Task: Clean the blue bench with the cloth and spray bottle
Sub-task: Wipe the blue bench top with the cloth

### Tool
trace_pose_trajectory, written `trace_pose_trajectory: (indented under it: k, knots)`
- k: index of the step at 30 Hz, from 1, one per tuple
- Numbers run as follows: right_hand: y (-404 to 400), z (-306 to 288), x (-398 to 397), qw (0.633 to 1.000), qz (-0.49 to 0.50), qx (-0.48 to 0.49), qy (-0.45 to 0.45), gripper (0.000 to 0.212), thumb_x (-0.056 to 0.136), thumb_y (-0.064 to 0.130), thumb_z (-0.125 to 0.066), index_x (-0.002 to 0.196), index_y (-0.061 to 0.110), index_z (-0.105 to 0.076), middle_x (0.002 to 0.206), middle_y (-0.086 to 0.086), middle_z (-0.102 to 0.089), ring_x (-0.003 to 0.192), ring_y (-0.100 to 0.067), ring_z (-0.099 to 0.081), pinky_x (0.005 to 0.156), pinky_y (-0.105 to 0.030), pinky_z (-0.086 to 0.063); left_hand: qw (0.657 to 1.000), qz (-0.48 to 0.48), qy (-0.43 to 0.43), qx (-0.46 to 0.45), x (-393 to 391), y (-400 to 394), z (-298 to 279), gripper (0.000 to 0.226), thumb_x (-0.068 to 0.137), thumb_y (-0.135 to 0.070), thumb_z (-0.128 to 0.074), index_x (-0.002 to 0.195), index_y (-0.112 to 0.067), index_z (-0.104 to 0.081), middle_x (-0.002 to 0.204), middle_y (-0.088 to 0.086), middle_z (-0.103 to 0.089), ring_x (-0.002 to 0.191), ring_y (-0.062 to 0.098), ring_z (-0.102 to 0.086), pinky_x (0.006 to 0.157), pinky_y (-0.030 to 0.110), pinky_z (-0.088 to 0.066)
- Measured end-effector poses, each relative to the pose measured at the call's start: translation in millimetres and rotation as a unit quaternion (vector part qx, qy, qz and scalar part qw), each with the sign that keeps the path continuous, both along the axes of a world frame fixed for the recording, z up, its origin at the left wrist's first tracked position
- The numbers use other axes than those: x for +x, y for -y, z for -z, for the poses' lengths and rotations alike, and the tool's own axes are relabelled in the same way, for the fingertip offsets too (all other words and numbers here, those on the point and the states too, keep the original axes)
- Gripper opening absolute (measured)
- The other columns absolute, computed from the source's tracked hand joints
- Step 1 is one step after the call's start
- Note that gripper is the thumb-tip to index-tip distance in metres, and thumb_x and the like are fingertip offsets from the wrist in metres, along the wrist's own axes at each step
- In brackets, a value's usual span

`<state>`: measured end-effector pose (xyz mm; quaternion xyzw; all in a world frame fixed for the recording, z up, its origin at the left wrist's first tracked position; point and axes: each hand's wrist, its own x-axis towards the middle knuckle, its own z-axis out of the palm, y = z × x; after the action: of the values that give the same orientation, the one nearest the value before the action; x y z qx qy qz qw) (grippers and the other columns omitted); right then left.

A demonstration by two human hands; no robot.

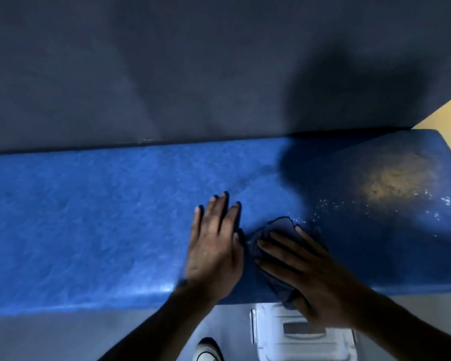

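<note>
A blue bench (89, 217) is seen from above. The left hand (214, 254) is laid flat on it, fingers spread. Just beside it, a dark cloth (276, 230) is pressed onto the bench under the flat, spread right hand (305, 277). Droplets (331, 204) are scattered further right.

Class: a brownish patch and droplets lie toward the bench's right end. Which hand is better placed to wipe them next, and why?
The right hand. It already presses the cloth flat on the blue bench, on the side nearer the droplets and brownish patch. The left hand lies bare, farther away.
</note>
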<state>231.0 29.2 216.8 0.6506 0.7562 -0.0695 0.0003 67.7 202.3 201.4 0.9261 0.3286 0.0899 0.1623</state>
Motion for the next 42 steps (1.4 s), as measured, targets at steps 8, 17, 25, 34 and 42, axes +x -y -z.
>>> trace_pose_trajectory:
  k: [8,17,25,34,42]
  knots:
    - [-41,1,55,0.998,-0.053,-0.013,0.014,0.088,0.064,0.032,-0.056,0.152,0.028,-0.046,0.168,-0.001,-0.028,0.157,-0.026,-0.02,0.123,-0.058,-0.019,0.997,-0.021,-0.054,0.042,25,22,17,0.058,0.099,-0.026,-0.038,0.155,-0.016,-0.045,0.171,0.009,-0.031,0.16,0.028,-0.025,0.127,0.057,-0.024]
    - [-107,20,113,0.99,0.127,0.066,0.005,0.075,0.075,0.035,-0.046,0.149,0.022,-0.052,0.163,-0.003,-0.039,0.153,-0.025,-0.033,0.12,-0.054,-0.029,0.997,-0.038,-0.047,0.046,29,23,20,0.063,0.092,-0.028,-0.045,0.153,-0.015,-0.047,0.169,0.008,-0.035,0.159,0.027,-0.028,0.128,0.056,-0.023]
    - [-111,16,98,0.926,0.372,0.034,-0.053,0.078,0.079,0.044,-0.041,0.153,0.019,-0.043,0.168,-0.01,-0.025,0.157,-0.032,-0.015,0.125,-0.06,-0.007,0.997,-0.04,-0.035,0.06,30,24,19,0.063,0.092,-0.029,-0.039,0.151,-0.011,-0.05,0.166,0.011,-0.04,0.157,0.03,-0.032,0.127,0.058,-0.023]
    - [3,13,50,0.952,0.282,0.106,-0.057,0.065,0.075,0.039,-0.055,0.136,0.019,-0.065,0.161,-0.007,-0.043,0.153,-0.027,-0.033,0.121,-0.062,-0.02,0.995,-0.06,-0.059,0.048,34,33,10,0.064,0.092,-0.029,-0.038,0.153,-0.011,-0.045,0.167,0.011,-0.037,0.159,0.029,-0.027,0.129,0.057,-0.019]
    - [74,7,77,0.987,0.131,0.071,-0.068,0.071,0.063,0.027,-0.059,0.134,0.019,-0.065,0.161,-0.003,-0.041,0.153,-0.027,-0.031,0.118,-0.064,-0.024,0.992,-0.119,-0.034,0.014,69,66,6,0.07,0.088,-0.032,-0.037,0.154,-0.009,-0.043,0.169,0.018,-0.031,0.16,0.034,-0.024,0.129,0.06,-0.012]
